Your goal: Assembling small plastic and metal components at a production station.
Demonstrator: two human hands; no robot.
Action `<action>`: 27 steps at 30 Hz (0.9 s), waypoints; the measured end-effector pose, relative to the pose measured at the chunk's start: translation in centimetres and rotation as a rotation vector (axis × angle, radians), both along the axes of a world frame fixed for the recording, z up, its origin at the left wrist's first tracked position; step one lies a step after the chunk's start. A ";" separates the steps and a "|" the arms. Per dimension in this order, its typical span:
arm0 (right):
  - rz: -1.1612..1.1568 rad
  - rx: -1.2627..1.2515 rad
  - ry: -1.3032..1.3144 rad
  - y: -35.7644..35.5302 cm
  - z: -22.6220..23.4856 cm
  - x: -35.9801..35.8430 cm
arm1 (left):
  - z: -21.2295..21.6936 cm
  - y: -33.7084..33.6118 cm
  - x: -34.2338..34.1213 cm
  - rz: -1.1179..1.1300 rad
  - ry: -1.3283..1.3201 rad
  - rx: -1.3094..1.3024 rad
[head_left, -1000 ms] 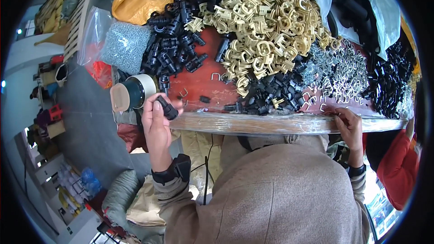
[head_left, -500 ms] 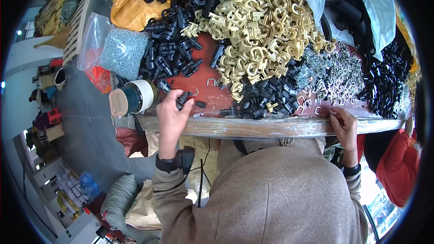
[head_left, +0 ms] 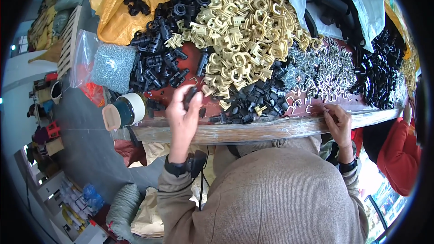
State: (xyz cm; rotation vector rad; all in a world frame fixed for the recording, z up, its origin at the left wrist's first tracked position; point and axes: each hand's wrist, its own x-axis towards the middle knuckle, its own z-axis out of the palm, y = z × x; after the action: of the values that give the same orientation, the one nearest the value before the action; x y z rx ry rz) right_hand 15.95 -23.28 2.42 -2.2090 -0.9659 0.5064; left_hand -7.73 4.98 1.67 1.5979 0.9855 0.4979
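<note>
Between the thumb and fingers of my left hand (head_left: 182, 116) is a small black plastic fitting (head_left: 190, 98), partly covered by the fingers. This hand is over the red tabletop (head_left: 168, 93), near the table's front edge. My right hand (head_left: 339, 124) rests at the wooden edge further right, with thumb and fingertips pinched together. Whatever lies in that pinch is too small to make out. Just beyond it are loose U-shaped metal clips (head_left: 309, 108), spilling from a heap of bent metal clips (head_left: 332, 74).
Cream plastic clips (head_left: 244, 31) form a big heap mid-table, with black fittings (head_left: 156, 58) on its left and small black pieces (head_left: 255, 101) in front. A bag of screws (head_left: 114, 68) and a white-and-green roll (head_left: 129, 109) sit left. A person in a red sleeve (head_left: 400, 158) is at right.
My left hand has shifted right and turned, still holding the black fitting. The right hand stays pinched at the table edge. The whole view has moved slightly.
</note>
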 end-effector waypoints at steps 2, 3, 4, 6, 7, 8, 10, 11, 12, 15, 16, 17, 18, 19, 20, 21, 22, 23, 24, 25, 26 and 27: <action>-0.008 -0.004 0.006 -0.1 0.1 0.2 | 0.0 0.1 -1.2 0.061 0.218 0.257; -0.002 0.003 0.011 0.1 0.3 0.3 | -0.1 0.1 -1.6 0.059 0.218 0.255; 0.002 0.010 0.014 0.2 0.4 0.4 | -0.4 0.1 -1.8 0.011 0.290 0.294; 0.001 0.028 0.003 0.5 -0.1 0.6 | -0.9 -0.1 -1.7 -0.094 0.425 0.372; 0.004 0.049 -0.007 0.6 -0.5 0.7 | -0.9 -0.2 -1.5 -0.104 0.416 0.369; 0.001 0.061 -0.024 0.5 -0.7 0.7 | -0.8 -0.5 -0.6 -0.067 0.335 0.171; -0.006 0.024 -0.008 0.8 -0.9 0.7 | -0.6 -1.1 1.0 0.004 0.181 -0.222; 0.007 0.004 0.022 1.0 -0.9 0.7 | -0.8 -1.3 1.6 -0.014 0.170 -0.229; -0.009 -0.005 0.010 1.0 -0.7 0.7 | -1.1 -1.5 2.0 -0.004 0.103 -0.195; 0.038 -0.019 0.007 1.0 -0.1 0.7 | -1.5 -1.8 2.8 -0.001 -0.038 -0.142; 0.025 -0.025 0.001 0.9 -0.1 0.7 | -1.0 -1.7 2.8 0.036 -0.065 -0.059; 0.037 -0.012 -0.012 0.8 -0.1 0.8 | -0.5 -1.6 2.7 0.076 -0.092 0.025; 0.047 0.000 -0.026 0.6 -0.1 0.9 | 0.0 -1.4 2.6 0.063 -0.098 0.017; 0.058 0.012 -0.039 0.5 -0.2 1.1 | 0.6 -1.0 2.4 0.081 -0.215 -0.111; 0.051 0.009 -0.041 0.6 -0.1 1.2 | 1.3 -0.7 2.1 0.103 -0.329 -0.238; 0.050 0.031 -0.043 0.7 -0.1 1.3 | 1.5 -0.7 2.1 0.125 -0.441 -0.365; 0.050 0.053 -0.046 0.7 -0.1 1.5 | 1.5 -0.7 2.3 0.119 -0.441 -0.370; 0.054 0.078 -0.045 1.0 -0.1 1.7 | 1.5 -0.8 2.4 0.067 -0.537 -0.609; 0.053 0.078 -0.045 1.3 0.1 1.9 | 1.6 -1.0 2.4 0.011 -0.631 -0.849; 0.092 0.095 -0.057 1.8 0.6 2.1 | 1.7 -1.2 2.4 -0.043 -0.721 -1.088; 0.131 0.112 -0.069 2.3 1.0 2.3 | 1.8 -1.7 2.8 -0.040 -0.722 -1.088; 0.169 0.129 -0.082 2.8 1.2 2.2 | 1.9 -2.4 3.6 -0.127 -0.659 -1.104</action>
State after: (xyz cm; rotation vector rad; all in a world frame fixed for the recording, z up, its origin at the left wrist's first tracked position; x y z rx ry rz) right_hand 18.20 -20.51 3.65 -2.0575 -1.2022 0.4201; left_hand -4.16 2.56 3.54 0.4319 0.4692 0.2626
